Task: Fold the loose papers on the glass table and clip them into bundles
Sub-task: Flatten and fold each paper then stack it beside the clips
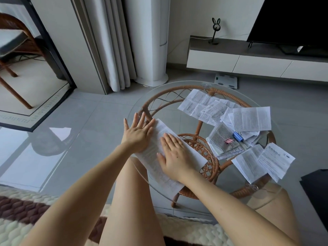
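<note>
A long folded printed paper (156, 153) lies on the near left part of the round glass table (136, 103). My left hand (137, 133) presses flat on its far end with straight fingers. My right hand (174, 155) lies flat on its middle, fingers straight. Several loose printed papers (250, 118) are spread over the right half of the table. A pink binder clip (229, 141) and a blue binder clip (237, 136) rest on a folded stack of papers (220, 137). Another pair of sheets (262, 162) lies at the near right rim.
The glass top sits on a rattan frame (198, 148). My bare knees are under the table's near edge. A white TV cabinet (248, 59) with a television stands behind, a white tower unit (156, 41) and curtains at the back left. A scale (225, 80) lies on the floor.
</note>
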Tool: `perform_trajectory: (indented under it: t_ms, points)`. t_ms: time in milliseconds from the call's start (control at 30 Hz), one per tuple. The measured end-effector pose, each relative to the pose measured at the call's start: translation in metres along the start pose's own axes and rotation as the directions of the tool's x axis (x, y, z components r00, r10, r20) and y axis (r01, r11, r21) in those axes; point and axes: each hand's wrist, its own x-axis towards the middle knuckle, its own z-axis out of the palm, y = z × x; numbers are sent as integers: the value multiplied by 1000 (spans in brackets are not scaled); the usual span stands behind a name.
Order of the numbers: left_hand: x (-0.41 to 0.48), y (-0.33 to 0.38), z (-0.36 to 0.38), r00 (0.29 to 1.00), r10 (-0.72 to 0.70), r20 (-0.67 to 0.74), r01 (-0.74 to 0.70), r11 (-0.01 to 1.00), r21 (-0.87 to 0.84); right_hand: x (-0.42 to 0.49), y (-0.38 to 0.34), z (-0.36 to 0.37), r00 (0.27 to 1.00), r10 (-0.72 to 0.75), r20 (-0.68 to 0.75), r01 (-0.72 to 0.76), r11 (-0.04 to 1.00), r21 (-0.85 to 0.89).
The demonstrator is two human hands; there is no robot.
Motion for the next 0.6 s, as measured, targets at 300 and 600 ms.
perform_trajectory:
  t_ms: [300,600]
  points:
    - [-22,11,-21,939,-323,-118,304,940,-155,-4,2,-4,1000,-9,11,10,999,-36]
    - [-30,18,-73,943,-326,73,314,791,-525,-14,-6,-15,921,-62,-383,60,998,-18]
